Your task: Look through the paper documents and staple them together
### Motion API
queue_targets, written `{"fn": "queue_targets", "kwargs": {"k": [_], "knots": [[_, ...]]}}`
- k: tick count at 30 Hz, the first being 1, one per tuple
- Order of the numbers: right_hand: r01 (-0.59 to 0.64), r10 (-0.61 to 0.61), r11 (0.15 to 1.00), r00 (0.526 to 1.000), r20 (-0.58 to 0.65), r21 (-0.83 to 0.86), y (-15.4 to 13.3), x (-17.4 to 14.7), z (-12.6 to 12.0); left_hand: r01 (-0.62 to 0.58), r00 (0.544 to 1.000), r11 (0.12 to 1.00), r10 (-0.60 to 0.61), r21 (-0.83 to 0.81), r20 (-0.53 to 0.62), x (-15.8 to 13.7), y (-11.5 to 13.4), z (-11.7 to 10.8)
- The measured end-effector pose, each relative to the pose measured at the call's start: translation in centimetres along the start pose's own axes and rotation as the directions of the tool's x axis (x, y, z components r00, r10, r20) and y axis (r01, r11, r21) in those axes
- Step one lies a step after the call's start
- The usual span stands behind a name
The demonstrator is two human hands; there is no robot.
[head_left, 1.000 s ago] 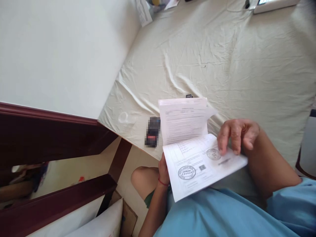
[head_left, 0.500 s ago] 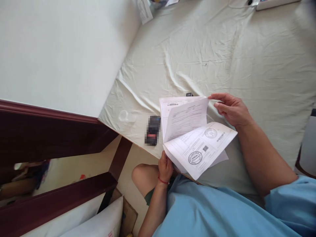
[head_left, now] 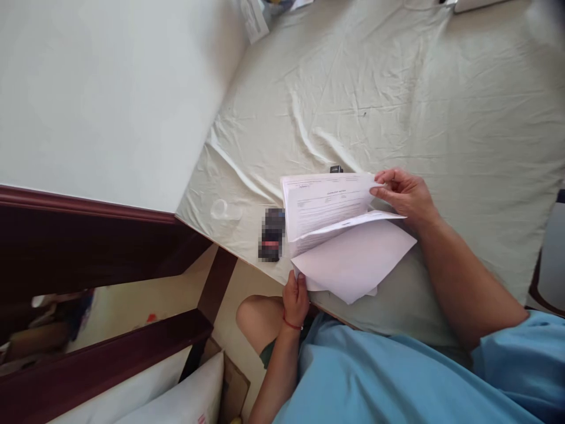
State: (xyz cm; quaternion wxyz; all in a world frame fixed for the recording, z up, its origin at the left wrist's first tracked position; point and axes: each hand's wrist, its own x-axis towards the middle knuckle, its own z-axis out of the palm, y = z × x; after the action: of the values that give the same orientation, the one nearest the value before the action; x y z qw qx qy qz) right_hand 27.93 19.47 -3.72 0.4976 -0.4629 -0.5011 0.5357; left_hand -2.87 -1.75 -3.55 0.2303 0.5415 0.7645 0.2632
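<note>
A stack of printed paper sheets (head_left: 326,206) lies opened on the cloth-covered table, its lower leaves folded toward me with a blank side up. My left hand (head_left: 295,297), a red string around its wrist, is closed on the near left corner of the stack, thumb on top. At the far right corner, my right hand (head_left: 399,188) pinches the edge of a sheet between thumb and fingers. One leaf stands partly raised between the printed page and the blank one. Left of the papers is a dark, pixelated object (head_left: 271,235).
A small clear plastic cup (head_left: 219,208) rests near the table's left edge. Behind the papers sits a small black object (head_left: 336,169). The wrinkled pale tablecloth (head_left: 375,88) meets a white wall. Dark red wooden beams (head_left: 110,235) and a white sack (head_left: 189,394) are at lower left.
The stamped page has turned over toward me and a blank side now shows. My right hand has closed from loosely spread fingers onto a sheet's far right corner. My left hand stays put.
</note>
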Motion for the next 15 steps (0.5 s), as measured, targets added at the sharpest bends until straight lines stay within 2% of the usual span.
{"fn": "queue_targets", "kwargs": {"k": [3,6,10,12,15], "knots": [[0.107,-0.122,0.987,0.985,-0.125,-0.12,0.0,0.1,0.1,-0.005,1.0,1.0,0.005,-0.001,0.0,0.1,0.2,0.0],[0.101,-0.128,0.977,0.983,-0.133,-0.19,-0.3,0.0,0.0,-0.008,1.0,1.0,0.008,-0.007,-0.004,0.2,0.2,0.1],[0.024,-0.029,0.998,0.997,-0.073,-0.056,-0.7,-0.2,-0.1,-0.004,1.0,1.0,0.004,-0.005,-0.012,0.2,0.2,0.2],[0.018,-0.017,0.999,0.999,-0.032,0.034,-0.8,-0.3,-0.2,0.001,1.0,1.0,-0.001,-0.004,-0.013,0.2,0.2,0.2],[-0.033,0.023,0.99,0.997,0.071,0.14,-1.3,-0.6,-0.8,0.009,1.0,1.0,-0.01,-0.005,-0.013,0.2,0.2,0.1]]}}
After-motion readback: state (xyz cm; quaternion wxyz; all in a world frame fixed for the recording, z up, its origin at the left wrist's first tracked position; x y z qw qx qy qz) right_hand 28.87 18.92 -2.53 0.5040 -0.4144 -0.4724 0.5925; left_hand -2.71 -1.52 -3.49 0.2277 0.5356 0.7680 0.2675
